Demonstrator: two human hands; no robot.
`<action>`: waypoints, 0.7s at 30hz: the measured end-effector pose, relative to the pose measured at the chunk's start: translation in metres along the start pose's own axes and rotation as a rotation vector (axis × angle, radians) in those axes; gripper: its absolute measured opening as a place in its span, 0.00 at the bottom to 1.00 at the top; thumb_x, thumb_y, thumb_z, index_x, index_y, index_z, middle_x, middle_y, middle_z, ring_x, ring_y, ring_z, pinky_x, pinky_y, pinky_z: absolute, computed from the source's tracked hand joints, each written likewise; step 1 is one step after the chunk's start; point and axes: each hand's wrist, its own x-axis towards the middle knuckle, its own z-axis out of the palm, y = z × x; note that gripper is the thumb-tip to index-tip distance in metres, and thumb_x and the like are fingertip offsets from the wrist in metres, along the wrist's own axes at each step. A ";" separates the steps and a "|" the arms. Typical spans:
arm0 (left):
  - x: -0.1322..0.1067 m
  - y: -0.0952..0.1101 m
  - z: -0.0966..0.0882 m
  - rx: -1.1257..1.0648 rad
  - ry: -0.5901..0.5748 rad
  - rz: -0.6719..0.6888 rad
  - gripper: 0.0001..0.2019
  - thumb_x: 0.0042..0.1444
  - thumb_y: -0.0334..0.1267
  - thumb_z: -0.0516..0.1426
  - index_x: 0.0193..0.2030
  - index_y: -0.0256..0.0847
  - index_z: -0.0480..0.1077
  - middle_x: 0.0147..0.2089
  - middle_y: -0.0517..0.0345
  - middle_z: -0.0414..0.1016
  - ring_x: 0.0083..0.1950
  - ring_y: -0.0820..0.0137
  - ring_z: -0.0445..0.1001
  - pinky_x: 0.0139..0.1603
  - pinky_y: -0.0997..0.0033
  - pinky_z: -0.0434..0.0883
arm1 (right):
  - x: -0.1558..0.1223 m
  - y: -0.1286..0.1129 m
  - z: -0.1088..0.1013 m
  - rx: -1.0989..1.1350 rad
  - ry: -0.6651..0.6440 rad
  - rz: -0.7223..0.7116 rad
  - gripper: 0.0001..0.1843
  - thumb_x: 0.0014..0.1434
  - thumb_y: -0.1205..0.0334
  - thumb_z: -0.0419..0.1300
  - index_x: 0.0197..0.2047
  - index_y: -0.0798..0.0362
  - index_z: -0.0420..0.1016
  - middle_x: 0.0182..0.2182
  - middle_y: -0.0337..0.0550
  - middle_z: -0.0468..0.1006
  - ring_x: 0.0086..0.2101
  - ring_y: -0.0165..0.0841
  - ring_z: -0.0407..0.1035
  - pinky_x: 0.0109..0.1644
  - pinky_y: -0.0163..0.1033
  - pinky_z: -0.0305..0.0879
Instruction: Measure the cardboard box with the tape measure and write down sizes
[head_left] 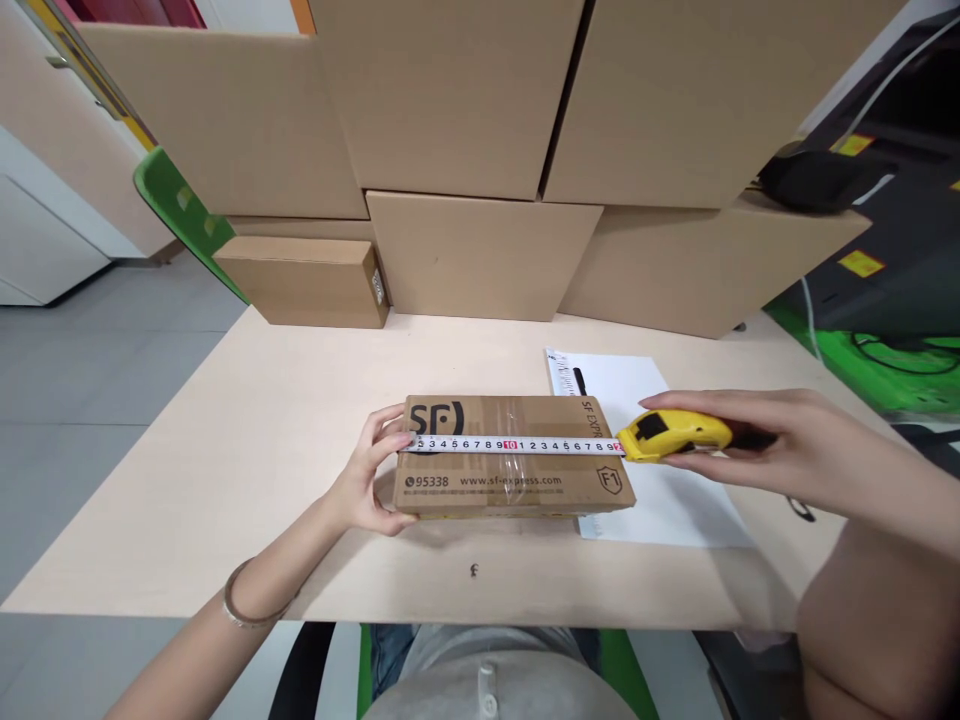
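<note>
A small brown cardboard box [450, 493] with black SF print and clear packing tape lies in front of me. Across its top runs the white blade of a tape measure [675, 434], whose yellow case is at the box's right end. My right hand [739, 440] grips that case between thumb and fingers. At the box's left end, my left hand [379, 475] holds the box's edge, one finger pressing the blade's end onto it. The box's right end overlaps a white sheet of paper [675, 515], and a black pen [579, 381] lies on the sheet's far part.
Large cardboard boxes [480, 255] form a wall along the back of the pale wooden table [187, 440]. A closed brown box [307, 285] stands at the back left, beside a green chair back [176, 200]. Dark equipment [900, 240] with yellow labels is at the right.
</note>
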 end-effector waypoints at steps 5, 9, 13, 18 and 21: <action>0.002 0.001 -0.001 -0.019 -0.007 0.012 0.44 0.53 0.56 0.66 0.74 0.58 0.54 0.70 0.43 0.55 0.72 0.43 0.56 0.64 0.32 0.66 | 0.024 -0.016 -0.005 -0.016 -0.049 -0.094 0.21 0.63 0.48 0.66 0.58 0.40 0.79 0.44 0.38 0.86 0.33 0.35 0.78 0.36 0.37 0.71; -0.002 -0.003 0.004 -0.047 -0.001 0.014 0.49 0.53 0.57 0.66 0.77 0.57 0.48 0.73 0.42 0.53 0.74 0.43 0.54 0.67 0.33 0.63 | 0.072 -0.066 0.025 0.048 -0.155 -0.236 0.20 0.64 0.53 0.65 0.59 0.41 0.77 0.45 0.36 0.85 0.38 0.35 0.78 0.41 0.37 0.70; -0.017 -0.008 0.010 -0.199 0.037 -0.136 0.66 0.45 0.57 0.71 0.79 0.57 0.30 0.75 0.40 0.53 0.73 0.42 0.60 0.68 0.36 0.64 | 0.111 -0.116 0.064 0.029 -0.208 -0.453 0.20 0.70 0.59 0.59 0.64 0.43 0.71 0.47 0.42 0.82 0.40 0.36 0.77 0.42 0.38 0.67; -0.016 -0.001 0.009 -0.219 0.093 -0.295 0.60 0.40 0.58 0.73 0.77 0.49 0.50 0.72 0.40 0.60 0.72 0.36 0.60 0.70 0.35 0.62 | 0.121 -0.128 0.069 -0.023 -0.186 -0.616 0.18 0.74 0.59 0.52 0.65 0.42 0.68 0.47 0.43 0.80 0.38 0.35 0.75 0.39 0.38 0.64; 0.004 0.012 0.008 -0.312 0.173 -0.375 0.48 0.49 0.62 0.68 0.74 0.50 0.57 0.72 0.44 0.61 0.74 0.41 0.59 0.73 0.41 0.59 | 0.113 -0.119 0.053 0.081 -0.054 -0.448 0.22 0.70 0.52 0.59 0.66 0.43 0.66 0.46 0.42 0.81 0.39 0.35 0.75 0.40 0.38 0.66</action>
